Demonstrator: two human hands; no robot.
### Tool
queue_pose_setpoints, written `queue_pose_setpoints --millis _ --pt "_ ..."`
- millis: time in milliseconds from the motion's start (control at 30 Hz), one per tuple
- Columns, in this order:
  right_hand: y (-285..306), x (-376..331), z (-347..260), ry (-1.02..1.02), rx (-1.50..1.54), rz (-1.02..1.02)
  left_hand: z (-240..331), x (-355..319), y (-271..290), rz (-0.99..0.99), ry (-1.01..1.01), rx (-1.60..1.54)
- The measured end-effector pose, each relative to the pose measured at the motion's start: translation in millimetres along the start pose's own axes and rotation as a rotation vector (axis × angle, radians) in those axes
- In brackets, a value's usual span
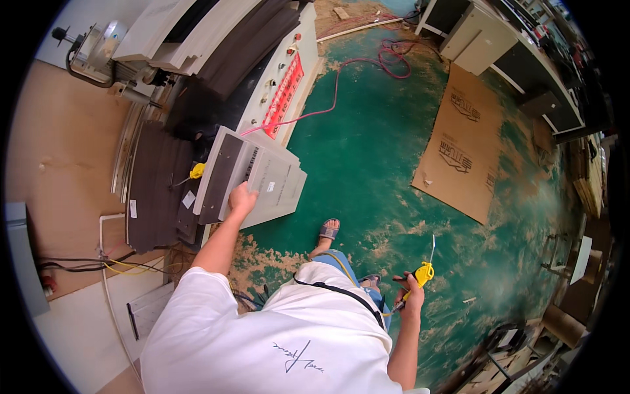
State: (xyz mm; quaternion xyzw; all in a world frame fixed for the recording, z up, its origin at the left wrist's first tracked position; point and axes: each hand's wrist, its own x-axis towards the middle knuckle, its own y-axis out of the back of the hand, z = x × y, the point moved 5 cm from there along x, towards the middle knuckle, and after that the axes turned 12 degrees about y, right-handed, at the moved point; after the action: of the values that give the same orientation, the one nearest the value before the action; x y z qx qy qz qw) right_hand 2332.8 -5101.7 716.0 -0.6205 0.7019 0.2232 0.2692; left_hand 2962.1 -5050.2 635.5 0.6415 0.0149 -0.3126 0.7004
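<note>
My right hand (412,299) is closed around the handle of a yellow air blow gun (424,272), whose thin bent nozzle points away from me over the green floor. My left hand (242,199) is closed at the edge of a light grey panel (274,187) with a dark strip along its left side. It looks like several grey boards stacked together there, and their far ends reach out over the floor. Just left of the panel, a second yellow tool (197,171) with a thin tip lies by a stack of dark brown boards (147,190).
A long machine side with knobs and a red banner (286,92) runs ahead on the left. A pink hose (336,88) trails over the green floor. Sawdust (266,266) is scattered about. A flat cardboard sheet (449,157) lies on the right, near cabinets (482,43).
</note>
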Motion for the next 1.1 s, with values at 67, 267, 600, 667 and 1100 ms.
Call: queue_pose_setpoints --millis 67,267,600,667,1100 --pt "-6 -6 -3 0.013 -0.013 -0.013 -2 2 5 0.032 0.01 0.008" --pt "-23 -12 9 0.018 -0.069 -0.095 -7 -24 15 0.443 -0.273 -0.305" --pt "-44 -18 2 0.044 -0.199 -0.187 -40 -22 -54 0.078 -0.041 -0.436" --pt "-32 -28 5 0.067 -0.153 -0.191 -51 -2 -65 0.085 -0.019 -0.46" --pt "151 -119 118 0.251 0.838 0.116 162 -490 -225 -1.435 -1.019 0.245"
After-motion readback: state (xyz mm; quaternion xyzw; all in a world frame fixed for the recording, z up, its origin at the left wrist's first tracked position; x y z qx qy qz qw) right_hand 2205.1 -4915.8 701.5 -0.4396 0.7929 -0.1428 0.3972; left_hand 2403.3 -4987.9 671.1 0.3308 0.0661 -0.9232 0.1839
